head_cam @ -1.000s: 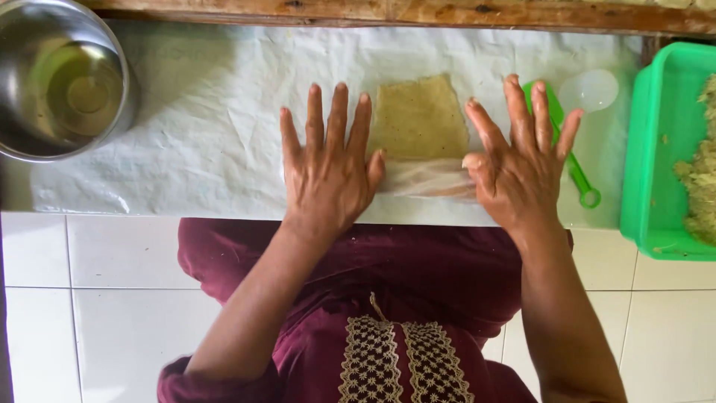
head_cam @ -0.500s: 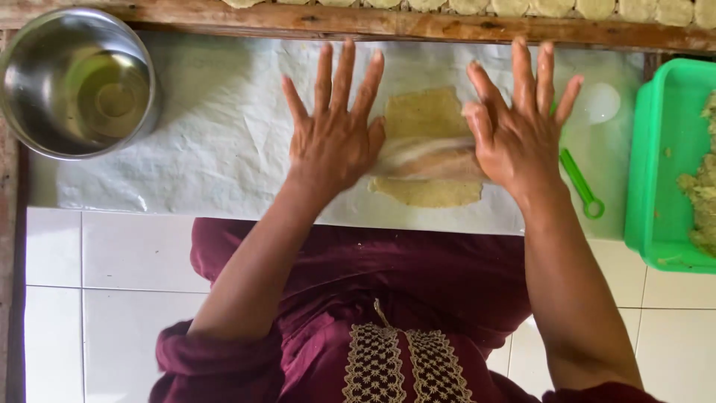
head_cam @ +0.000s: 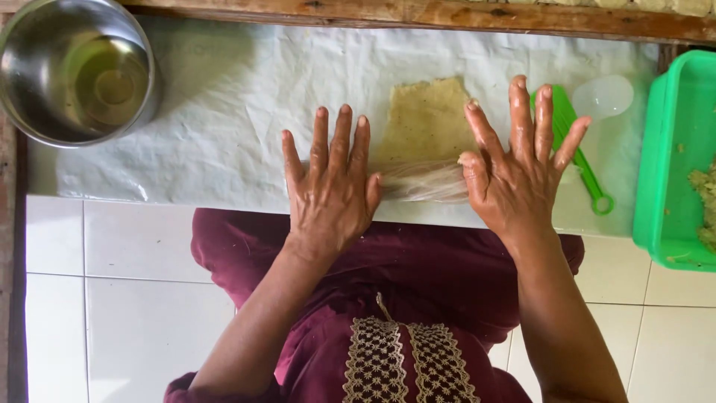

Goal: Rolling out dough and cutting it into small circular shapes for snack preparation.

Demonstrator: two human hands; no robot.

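White sheet: steel bowl holds liquid; green tub, mixture.

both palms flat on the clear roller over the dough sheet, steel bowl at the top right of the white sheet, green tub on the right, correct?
Not quite. The steel bowl sits at the top left of the white sheet, as the head view shows. The rest holds: the left hand and right hand lie flat on the clear roller over the dough sheet, and the green tub is on the right.

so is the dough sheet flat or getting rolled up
Partly rolled. The near edge of the dough is wound into a roll between the left hand and right hand; the far part lies flat.
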